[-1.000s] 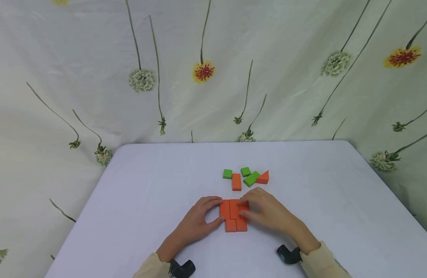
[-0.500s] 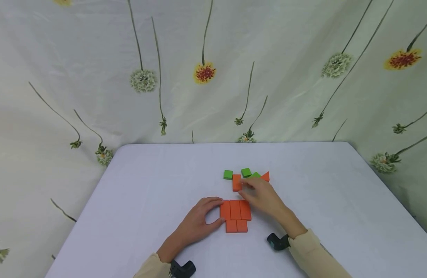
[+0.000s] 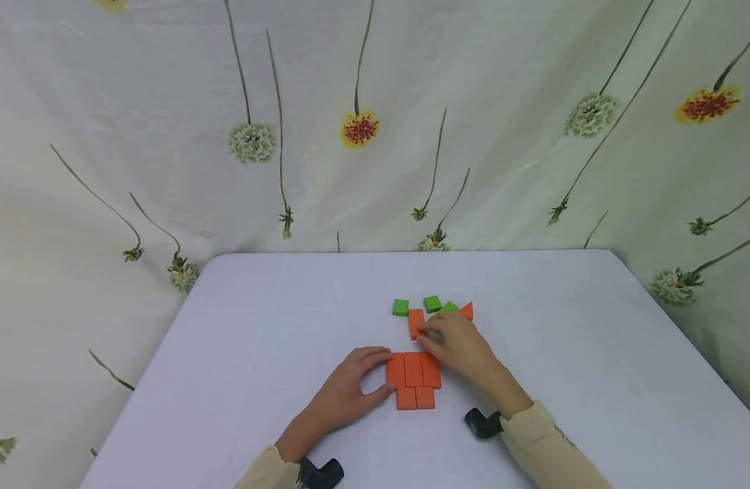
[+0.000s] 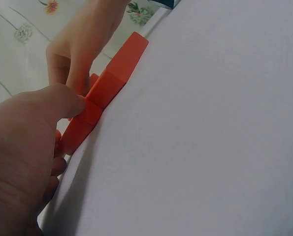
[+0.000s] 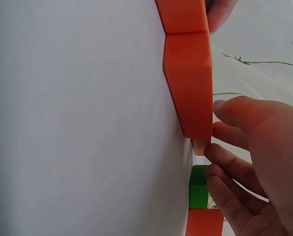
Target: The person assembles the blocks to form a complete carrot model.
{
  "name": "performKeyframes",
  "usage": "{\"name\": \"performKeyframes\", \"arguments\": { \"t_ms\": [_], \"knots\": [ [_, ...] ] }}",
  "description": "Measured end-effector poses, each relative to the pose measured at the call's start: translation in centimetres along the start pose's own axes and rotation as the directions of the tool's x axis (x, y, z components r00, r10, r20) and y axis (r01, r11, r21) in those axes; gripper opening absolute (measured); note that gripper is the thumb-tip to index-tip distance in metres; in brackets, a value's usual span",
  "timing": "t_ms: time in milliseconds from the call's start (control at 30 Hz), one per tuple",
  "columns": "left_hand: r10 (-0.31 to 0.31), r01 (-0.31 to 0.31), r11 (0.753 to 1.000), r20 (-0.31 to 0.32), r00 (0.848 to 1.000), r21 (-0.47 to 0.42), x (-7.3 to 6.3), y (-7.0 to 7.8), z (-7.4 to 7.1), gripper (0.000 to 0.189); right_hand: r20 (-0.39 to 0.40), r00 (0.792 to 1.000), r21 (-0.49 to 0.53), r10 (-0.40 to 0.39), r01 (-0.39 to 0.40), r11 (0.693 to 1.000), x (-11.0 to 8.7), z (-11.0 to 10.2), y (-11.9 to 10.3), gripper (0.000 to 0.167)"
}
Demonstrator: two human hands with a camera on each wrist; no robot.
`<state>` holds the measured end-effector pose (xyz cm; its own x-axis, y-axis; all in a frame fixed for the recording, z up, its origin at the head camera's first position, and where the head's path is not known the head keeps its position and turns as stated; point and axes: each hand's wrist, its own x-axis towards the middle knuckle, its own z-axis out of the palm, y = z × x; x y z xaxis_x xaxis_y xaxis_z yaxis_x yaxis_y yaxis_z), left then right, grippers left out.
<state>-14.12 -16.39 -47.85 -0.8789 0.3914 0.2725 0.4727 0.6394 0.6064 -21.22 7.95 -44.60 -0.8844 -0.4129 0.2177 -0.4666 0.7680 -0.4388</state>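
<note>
On the table, several orange blocks [image 3: 413, 370] lie flat against each other in two rows, three longer ones behind two shorter ones. My left hand [image 3: 349, 387] holds the leftmost block of the back row, thumb at its near end and fingertips at its far end. Behind the rows, my right hand [image 3: 461, 343] pinches a single orange rectangular block [image 3: 415, 319] by its right side and near end. In the right wrist view, its curled fingers [image 5: 235, 167] reach past the end of the row, where that block is mostly hidden.
Two green square blocks [image 3: 400, 308] lie behind the rows, one left and one right of the single orange block. A green longer block [image 3: 450, 307] and an orange triangular block [image 3: 467, 310] are partly covered by the right hand. A flowered cloth [image 3: 503, 170] hangs behind the table.
My right hand has left the right end of the rows and moved back to the single orange block, which has slid slightly nearer. My left hand has stayed in place.
</note>
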Motion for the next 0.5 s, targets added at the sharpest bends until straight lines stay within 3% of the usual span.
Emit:
{"name": "performKeyframes", "arguments": {
  "t_ms": [300, 500],
  "knots": [
    [0.002, -0.002, 1.000, -0.004, 1.000, -0.006, 0.01, -0.04, -0.01, 0.048, -0.049, 0.999, -0.125, 0.021, -0.027, 0.992, -0.09, -0.24, -0.49, 0.025],
    [-0.006, 0.006, 1.000, 0.003, 1.000, -0.010, 0.02, -0.09, 0.04, 0.048, -0.024, 0.993, -0.073, 0.115, -0.116, 0.990, 0.00, -0.25, -0.56, 0.027]
  ]
}}
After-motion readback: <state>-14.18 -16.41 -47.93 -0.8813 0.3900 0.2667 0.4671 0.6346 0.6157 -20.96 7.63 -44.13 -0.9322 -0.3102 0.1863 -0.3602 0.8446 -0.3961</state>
